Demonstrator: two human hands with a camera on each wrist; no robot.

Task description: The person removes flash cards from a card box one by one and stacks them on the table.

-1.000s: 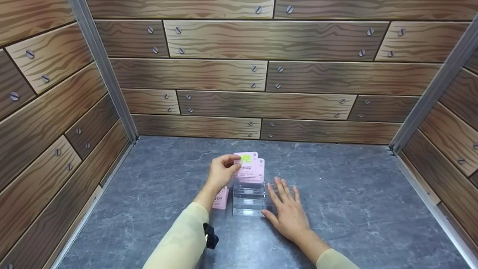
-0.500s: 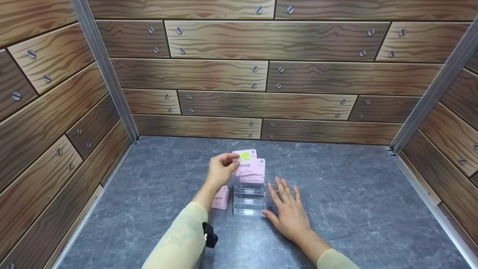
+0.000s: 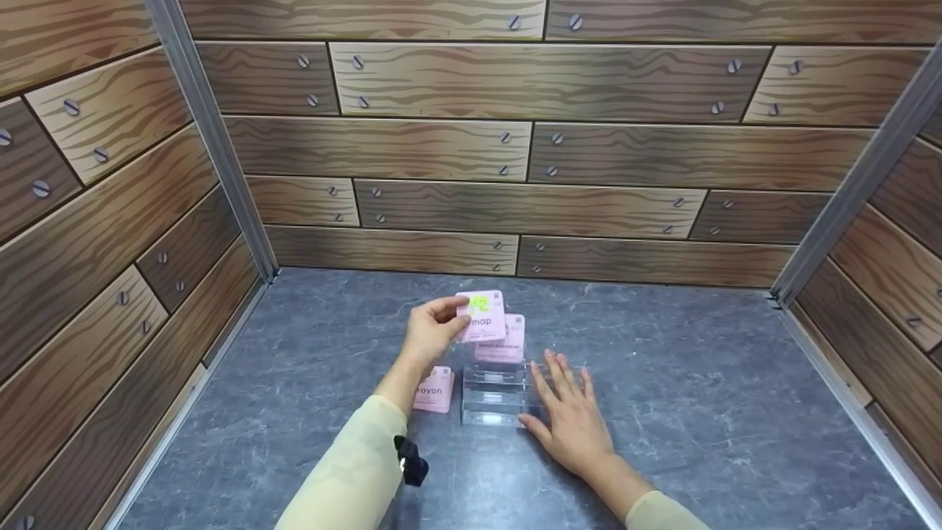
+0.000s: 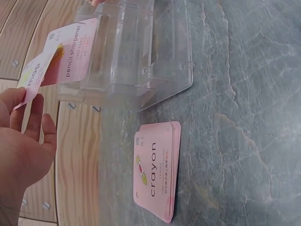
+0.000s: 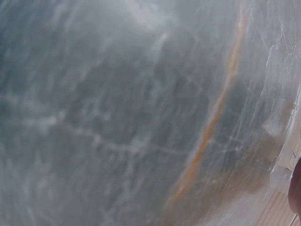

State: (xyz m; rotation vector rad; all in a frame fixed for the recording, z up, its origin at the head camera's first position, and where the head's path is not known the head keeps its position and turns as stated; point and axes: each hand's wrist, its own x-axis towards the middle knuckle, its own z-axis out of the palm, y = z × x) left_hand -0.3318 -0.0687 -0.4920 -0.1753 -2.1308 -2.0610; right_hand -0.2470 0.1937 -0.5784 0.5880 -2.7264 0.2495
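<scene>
My left hand pinches a pink flashcard printed "map" between thumb and fingers, above the back of a clear plastic stepped rack. Behind it, a pink "pencil sharpener" card stands in the rack's rear tier. The front tiers hold no cards. My right hand lies with fingers spread and straight along the rack's right side, its thumb at the front corner. A stack of pink cards, "crayon" on top, lies on the surface left of the rack. In the right wrist view only a blurred fingertip shows at the edge.
The grey marble-patterned tabletop extends around the rack. Wood-plank-printed panels enclose it at the back and sides, with metal corner posts. A black strap device sits on the left sleeve.
My left hand has lifted the map card up and slightly left, away from the pencil sharpener card, which is now more exposed. The right hand keeps its place beside the rack.
</scene>
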